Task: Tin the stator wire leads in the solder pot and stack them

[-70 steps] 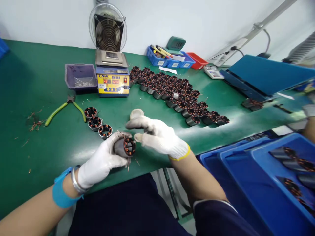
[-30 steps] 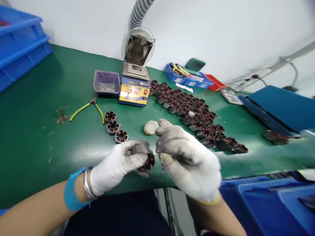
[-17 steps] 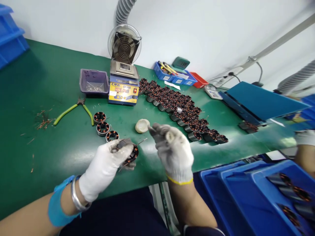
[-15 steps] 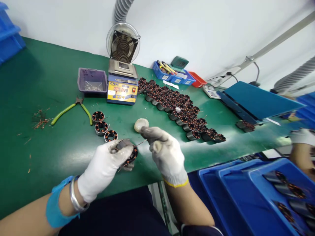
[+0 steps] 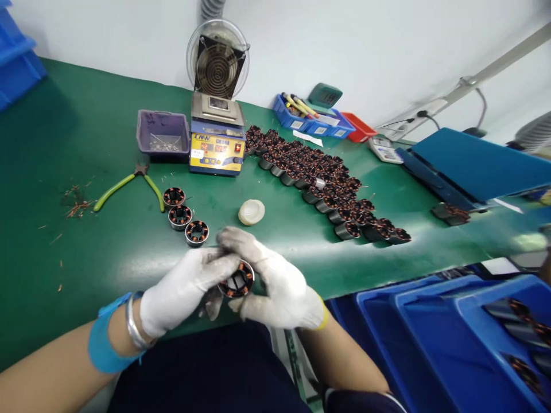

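Head view, only one. Left hand [image 5: 189,284], gloved, has its thumb over the top of a wound stator [image 5: 247,279] and its other fingers underneath: firm grip. Right hand [image 5: 275,281], also gloved, curls round the far side, forefinger up by the left fingertips, thumb near the lower rim. Whether it actually pinches the part or a lead isn't clear; fingertips partly hidden and a bit blurred. Stator is held near the front edge of the tabletop [image 5: 129,258], its coil end toward the camera.

Around: three more stators [image 5: 179,224] in a short slanted row just beyond the left hand, green-handled cutters [image 5: 115,190] lying spread beside them, copper wire scraps [image 5: 77,207] further left. White round cap [image 5: 251,212] just past the right hand. Purple tray [image 5: 166,156] next to a yellow-fronted heater unit [image 5: 217,154], probably a solder pot. Big block of stators [image 5: 310,169] to the right of it.

Step in hand: looks like two-handed handling of one stator, maybe its leads. Next move likely calls for a steady left hold, with right fingertips placed carefully round the rim so no thin lead gets bent.
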### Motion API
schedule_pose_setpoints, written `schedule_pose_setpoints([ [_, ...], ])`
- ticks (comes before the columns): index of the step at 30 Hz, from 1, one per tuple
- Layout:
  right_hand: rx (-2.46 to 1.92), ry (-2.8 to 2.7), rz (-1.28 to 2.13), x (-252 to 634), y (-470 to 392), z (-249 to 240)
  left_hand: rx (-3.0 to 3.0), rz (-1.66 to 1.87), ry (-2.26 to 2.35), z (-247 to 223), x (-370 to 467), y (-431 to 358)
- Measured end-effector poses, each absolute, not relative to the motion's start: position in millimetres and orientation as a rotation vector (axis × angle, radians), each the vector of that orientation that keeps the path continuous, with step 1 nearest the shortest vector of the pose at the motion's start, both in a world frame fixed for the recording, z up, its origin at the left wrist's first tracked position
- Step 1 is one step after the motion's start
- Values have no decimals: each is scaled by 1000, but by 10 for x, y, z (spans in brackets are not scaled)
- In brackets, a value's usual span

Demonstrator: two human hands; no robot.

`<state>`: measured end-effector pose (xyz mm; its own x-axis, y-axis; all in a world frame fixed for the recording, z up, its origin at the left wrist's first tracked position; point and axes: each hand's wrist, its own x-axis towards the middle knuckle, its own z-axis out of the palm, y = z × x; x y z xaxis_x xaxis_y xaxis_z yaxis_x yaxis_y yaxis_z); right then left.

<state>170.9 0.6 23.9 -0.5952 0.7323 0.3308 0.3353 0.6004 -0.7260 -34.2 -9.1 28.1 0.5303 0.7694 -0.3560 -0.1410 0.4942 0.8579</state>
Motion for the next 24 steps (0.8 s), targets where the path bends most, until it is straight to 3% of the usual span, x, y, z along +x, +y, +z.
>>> schedule_pose_setpoints([
  [2, -710, -2195, 760, 1613, -26, 203, 935, 668, 873, 273, -346, -87],
  [7, -819, -2198, 514, 1631, -22, 150, 1367, 1180, 1179, 252, -358, -83],
  [11, -934, -2229, 341, 1725, -65, 163, 1747, 988, 1211, 327, -400, -86],
  [13, -1009, -2199, 341, 1748, -95, 170, 1657, 877, 1180, 383, -441, -80],
  [18, -1050, -2161, 393, 1753, -127, 173, 1445, 1057, 1266, 372, -457, -38],
  [22, -1009, -2180, 408, 1736, -129, 177, 1424, 756, 1107, 300, -371, -44],
  [24, -1029, -2156, 428, 1740, -140, 184, 1245, 875, 1055, 324, -368, -62],
])
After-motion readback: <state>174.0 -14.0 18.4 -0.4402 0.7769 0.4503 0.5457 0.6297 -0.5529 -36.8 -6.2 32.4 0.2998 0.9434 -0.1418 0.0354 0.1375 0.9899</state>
